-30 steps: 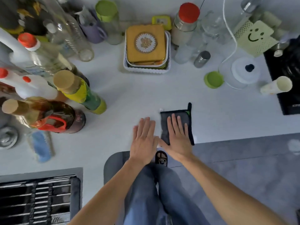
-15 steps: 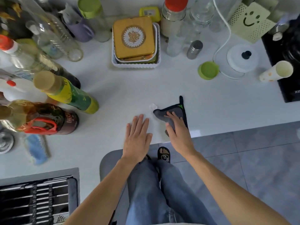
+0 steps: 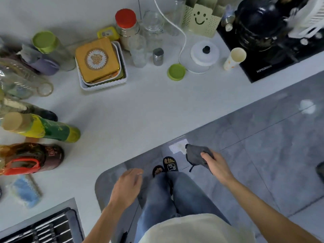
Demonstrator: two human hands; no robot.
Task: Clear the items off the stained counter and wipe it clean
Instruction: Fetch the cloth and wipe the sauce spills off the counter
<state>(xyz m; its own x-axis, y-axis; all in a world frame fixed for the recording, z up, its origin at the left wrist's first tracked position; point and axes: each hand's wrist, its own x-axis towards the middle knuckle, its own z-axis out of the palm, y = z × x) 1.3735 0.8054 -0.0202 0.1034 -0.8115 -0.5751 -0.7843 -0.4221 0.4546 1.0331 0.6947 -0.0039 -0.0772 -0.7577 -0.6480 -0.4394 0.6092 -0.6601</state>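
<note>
The white counter [image 3: 143, 109] runs across the view, bare in its middle and near its front edge. My right hand [image 3: 216, 163] grips a bunched dark grey cloth [image 3: 196, 155] off the counter, over the grey floor, with the cloth's loop dangling below. A small white scrap [image 3: 177, 147] shows just left of the cloth, below the counter edge. My left hand [image 3: 127, 185] hangs off the counter's front edge with loosely curled fingers and holds nothing.
Bottles [image 3: 40, 128] crowd the counter's left side. A gold tin in a white tray [image 3: 98, 62], jars [image 3: 127, 28], a green lid [image 3: 176, 71] and a paper cup [image 3: 234, 57] line the back. A black cooktop [image 3: 273, 50] is at right, a dish rack [image 3: 40, 228] at lower left.
My right hand has lifted the cloth off the counter and drawn it back over the floor. My left hand has come off the counter too. The view has swung to the right.
</note>
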